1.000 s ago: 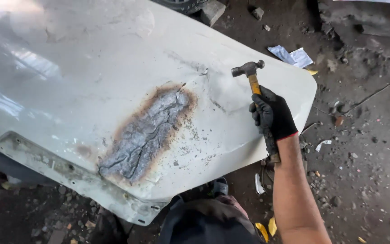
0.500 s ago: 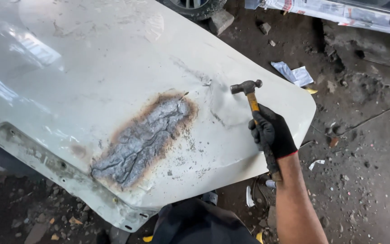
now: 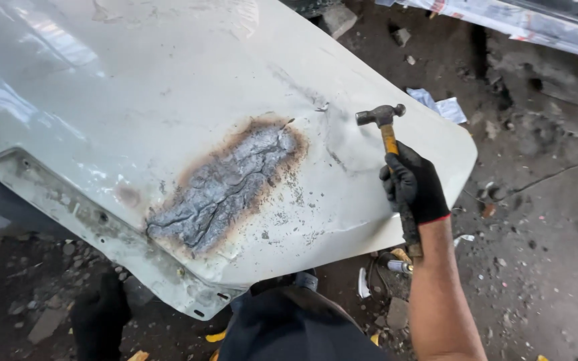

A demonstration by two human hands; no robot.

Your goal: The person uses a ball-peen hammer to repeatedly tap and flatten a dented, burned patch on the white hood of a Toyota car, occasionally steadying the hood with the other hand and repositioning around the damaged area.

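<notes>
black-gloved right hand [image 3: 414, 186], fingers closed round hammer [image 3: 388, 134] over white panel [image 3: 168, 100]; left unseen.

A dirty, dark workshop floor [image 3: 543, 220] spreads around the work, littered with small stones, grit and scraps. A crumpled pale blue-white paper [image 3: 439, 105] lies on the ground near the top right. A grey chunk of rubble [image 3: 337, 19] sits at the upper edge, with smaller lumps beside it. Along the top right corner runs a long pale strip wrapped in plastic sheeting [image 3: 503, 20]. Yellow fragments [image 3: 217, 335] lie at the bottom, near a dark-clothed knee [image 3: 296, 327]. A flat grey stone [image 3: 47, 324] rests at the lower left, and a crack crosses the floor on the right.
</notes>
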